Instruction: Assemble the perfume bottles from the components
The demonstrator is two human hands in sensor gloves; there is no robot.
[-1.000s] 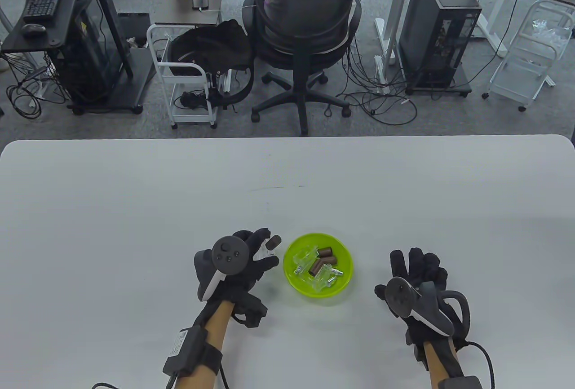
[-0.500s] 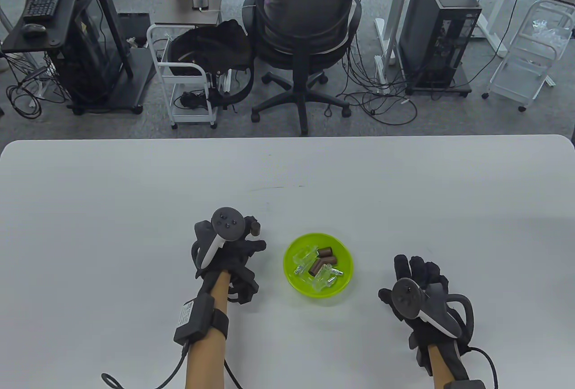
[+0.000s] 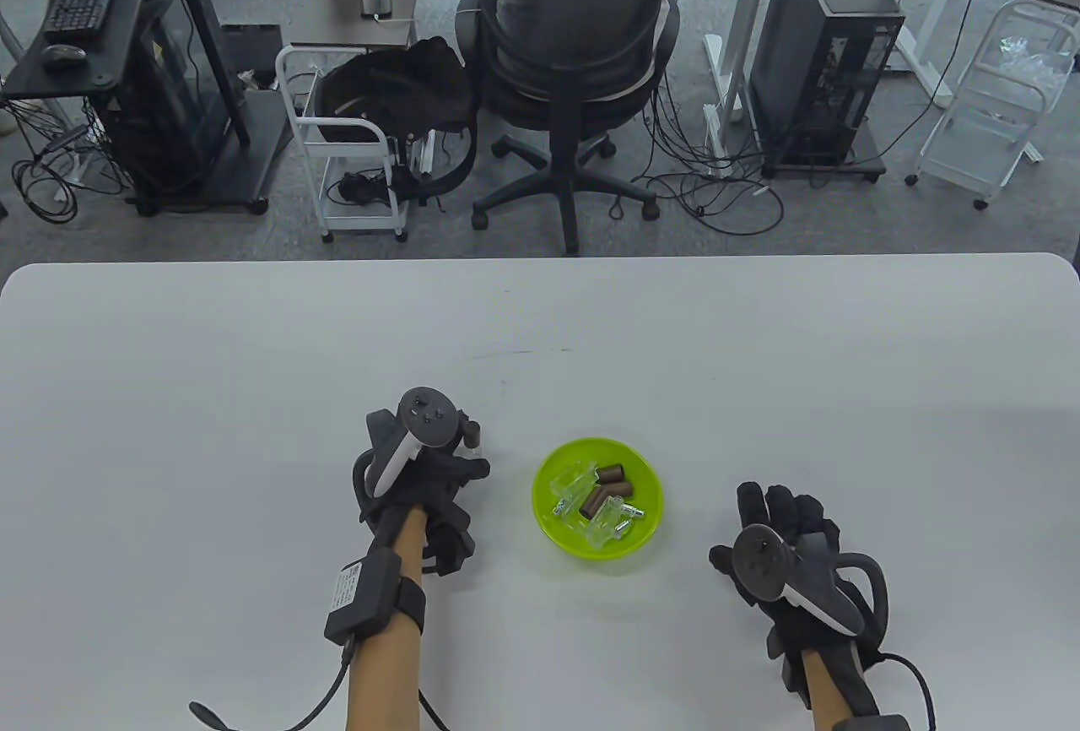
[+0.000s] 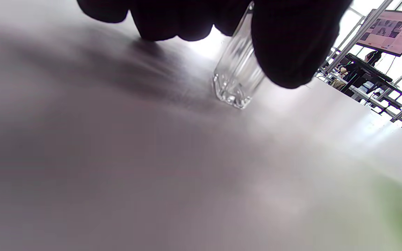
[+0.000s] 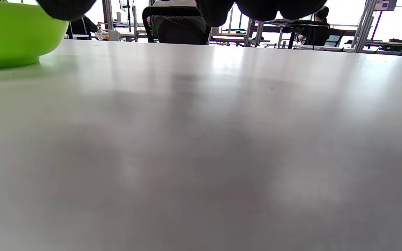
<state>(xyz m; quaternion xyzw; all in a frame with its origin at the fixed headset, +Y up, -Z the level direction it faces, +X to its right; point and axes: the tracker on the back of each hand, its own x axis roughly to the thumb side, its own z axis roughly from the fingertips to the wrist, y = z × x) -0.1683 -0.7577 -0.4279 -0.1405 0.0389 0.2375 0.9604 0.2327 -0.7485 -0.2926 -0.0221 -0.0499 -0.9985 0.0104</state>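
Left wrist view, left hand (image 4: 222, 21) fingers clamped on glass bottle (image 4: 237, 75), right hand (image 3: 789, 541) fingers apart on table (image 3: 253, 360).

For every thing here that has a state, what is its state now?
Left hand: fingers grip a clear glass bottle.
Glass bottle: upright, base at the table; brown cap on top.
Right hand: open, flat on the table, holds nothing.
Green bowl: holds loose bottles and brown caps.
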